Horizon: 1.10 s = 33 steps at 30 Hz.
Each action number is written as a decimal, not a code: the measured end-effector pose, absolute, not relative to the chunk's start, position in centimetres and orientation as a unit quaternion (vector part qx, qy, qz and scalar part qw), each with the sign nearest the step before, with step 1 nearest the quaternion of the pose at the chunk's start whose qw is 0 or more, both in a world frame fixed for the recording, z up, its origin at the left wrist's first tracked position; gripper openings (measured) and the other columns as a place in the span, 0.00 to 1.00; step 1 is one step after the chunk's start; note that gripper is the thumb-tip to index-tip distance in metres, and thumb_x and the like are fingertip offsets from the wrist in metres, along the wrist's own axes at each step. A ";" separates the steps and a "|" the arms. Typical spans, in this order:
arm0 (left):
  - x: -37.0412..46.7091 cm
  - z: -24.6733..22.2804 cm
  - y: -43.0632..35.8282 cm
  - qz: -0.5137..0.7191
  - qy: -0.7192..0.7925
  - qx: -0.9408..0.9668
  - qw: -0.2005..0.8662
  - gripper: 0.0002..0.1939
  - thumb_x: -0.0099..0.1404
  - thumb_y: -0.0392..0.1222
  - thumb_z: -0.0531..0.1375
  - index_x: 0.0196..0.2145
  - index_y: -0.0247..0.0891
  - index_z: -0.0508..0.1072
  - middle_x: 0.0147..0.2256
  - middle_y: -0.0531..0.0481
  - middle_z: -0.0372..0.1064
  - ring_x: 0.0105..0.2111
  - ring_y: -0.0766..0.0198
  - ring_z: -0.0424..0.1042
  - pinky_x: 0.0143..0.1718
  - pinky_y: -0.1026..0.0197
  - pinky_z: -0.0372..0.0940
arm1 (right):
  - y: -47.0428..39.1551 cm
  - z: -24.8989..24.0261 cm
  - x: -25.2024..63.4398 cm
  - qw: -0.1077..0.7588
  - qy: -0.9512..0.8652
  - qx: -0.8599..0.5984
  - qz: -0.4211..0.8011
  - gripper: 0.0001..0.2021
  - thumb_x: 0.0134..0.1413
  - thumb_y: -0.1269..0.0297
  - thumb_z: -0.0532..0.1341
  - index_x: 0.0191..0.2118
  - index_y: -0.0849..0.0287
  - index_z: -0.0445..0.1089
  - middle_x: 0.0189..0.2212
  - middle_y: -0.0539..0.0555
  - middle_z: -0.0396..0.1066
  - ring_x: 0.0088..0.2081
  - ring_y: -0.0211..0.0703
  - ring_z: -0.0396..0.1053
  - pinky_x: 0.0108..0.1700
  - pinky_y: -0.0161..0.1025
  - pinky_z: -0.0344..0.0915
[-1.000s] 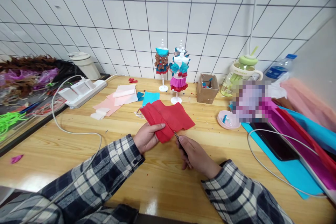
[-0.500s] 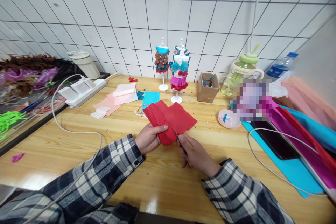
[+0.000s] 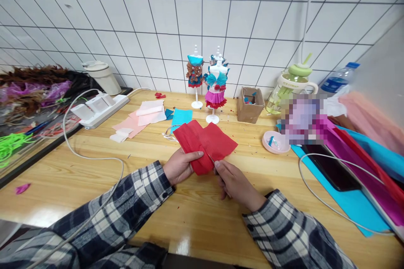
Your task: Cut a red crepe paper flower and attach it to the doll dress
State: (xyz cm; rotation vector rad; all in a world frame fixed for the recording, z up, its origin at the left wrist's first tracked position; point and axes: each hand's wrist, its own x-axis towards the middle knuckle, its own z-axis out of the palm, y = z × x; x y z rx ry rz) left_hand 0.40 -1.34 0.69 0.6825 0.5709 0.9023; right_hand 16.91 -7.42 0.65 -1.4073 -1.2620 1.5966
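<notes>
My left hand [image 3: 180, 166] pinches a folded piece of red crepe paper [image 3: 221, 141], its thumb lying on top of the fold. In my right hand [image 3: 235, 180] is a small pair of scissors [image 3: 211, 158], mostly hidden by the fingers. Their thin metal blade lies against the red paper, just right of my left thumb. The paper is held above the wooden table, with one flap spreading toward the upper right. Behind it lie a light blue paper piece [image 3: 182, 117] and several pale pink paper pieces [image 3: 150, 113].
Small dress forms [image 3: 213, 118] in paper outfits stand near the tiled wall. To their right are a cardboard box [image 3: 249, 111], a pink dish [image 3: 272, 148], a green-lidded bottle [image 3: 295, 80] and a black phone [image 3: 334, 172]. A power strip [image 3: 94, 113] sits left; its white cable [image 3: 94, 158] crosses the table.
Almost nothing differs. The scissors' blade shows as a thinner line at the red paper; both hands keep nearly the same place.
</notes>
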 end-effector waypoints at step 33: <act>0.3 0.6 -1.4 0.432 0.270 0.317 0.800 0.19 0.56 0.30 0.64 0.47 0.31 0.72 0.48 0.37 0.73 0.48 0.47 0.72 0.55 0.44 0.62 | -7.7 0.8 16.7 0.352 -0.506 -0.530 0.583 0.18 0.60 0.45 0.47 0.31 0.55 0.54 0.20 0.43 0.54 0.17 0.32 0.50 0.17 0.33 0.52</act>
